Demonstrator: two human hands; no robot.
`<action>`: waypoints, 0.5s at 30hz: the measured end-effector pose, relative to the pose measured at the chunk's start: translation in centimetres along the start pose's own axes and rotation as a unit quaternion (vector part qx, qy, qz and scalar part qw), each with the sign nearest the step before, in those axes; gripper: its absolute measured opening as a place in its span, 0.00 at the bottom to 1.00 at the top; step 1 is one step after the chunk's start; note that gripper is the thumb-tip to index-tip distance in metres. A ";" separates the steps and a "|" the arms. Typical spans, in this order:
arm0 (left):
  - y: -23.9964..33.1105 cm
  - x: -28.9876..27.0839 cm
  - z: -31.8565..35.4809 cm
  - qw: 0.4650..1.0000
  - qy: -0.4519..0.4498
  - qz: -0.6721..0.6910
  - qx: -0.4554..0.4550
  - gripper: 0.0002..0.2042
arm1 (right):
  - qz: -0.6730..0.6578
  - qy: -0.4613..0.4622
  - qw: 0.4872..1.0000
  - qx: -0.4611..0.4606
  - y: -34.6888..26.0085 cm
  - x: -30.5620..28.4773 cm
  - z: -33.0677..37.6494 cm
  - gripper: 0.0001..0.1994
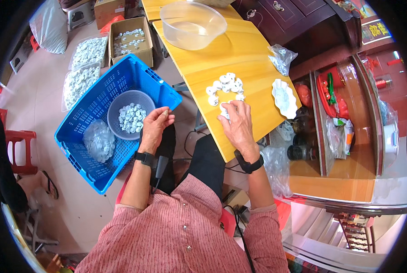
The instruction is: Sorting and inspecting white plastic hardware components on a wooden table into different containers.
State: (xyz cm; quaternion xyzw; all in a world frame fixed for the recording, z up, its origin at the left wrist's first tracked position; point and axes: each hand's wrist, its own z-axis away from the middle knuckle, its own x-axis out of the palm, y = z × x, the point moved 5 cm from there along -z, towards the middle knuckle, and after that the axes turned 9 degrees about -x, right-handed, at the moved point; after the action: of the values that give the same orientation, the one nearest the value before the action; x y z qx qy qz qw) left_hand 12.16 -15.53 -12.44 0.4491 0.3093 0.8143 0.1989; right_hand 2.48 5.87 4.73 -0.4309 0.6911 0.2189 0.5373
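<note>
My right hand [238,123] rests at the near part of the yellow wooden table, its fingertips closed on a small white piece [224,110]. Just beyond it lies a loose cluster of similar small white round pieces [229,83]. My left hand [154,129] hovers beside a grey plastic bowl [111,109], thumb and fingers pinched together; whatever is between them is too small to make out. Many white pieces [131,118] lie in that bowl, which stands inside a blue plastic crate [81,100]. A clear bag of white pieces [99,142] is also in the crate.
On the yellow table [194,68] stand a clear plastic basin [192,34], a white scalloped dish [284,99] and a clear plastic bag [283,59]. Left on the floor are bags of white pieces [80,84] and a cardboard box [144,52]. Open shelves [349,159] border the right side.
</note>
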 end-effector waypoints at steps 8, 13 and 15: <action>-0.3 -0.3 -0.3 1.000 0.001 -0.004 -0.004 0.11 | -0.177 0.061 0.982 0.038 2.2 -2.1 1.2 0.12; 0.1 0.5 0.2 0.999 0.016 -0.029 -0.003 0.10 | -0.203 0.111 0.967 0.109 4.0 -3.5 2.9 0.09; 0.1 1.1 0.7 0.999 0.014 -0.039 -0.020 0.10 | -0.115 0.112 0.983 0.092 4.3 -3.8 3.7 0.07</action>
State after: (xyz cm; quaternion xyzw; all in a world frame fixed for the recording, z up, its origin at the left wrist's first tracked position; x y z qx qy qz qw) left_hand 12.16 -14.72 -11.43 0.4211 0.3133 0.8181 0.2351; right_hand 1.15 12.39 6.35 -0.4782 0.7099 0.0411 0.5154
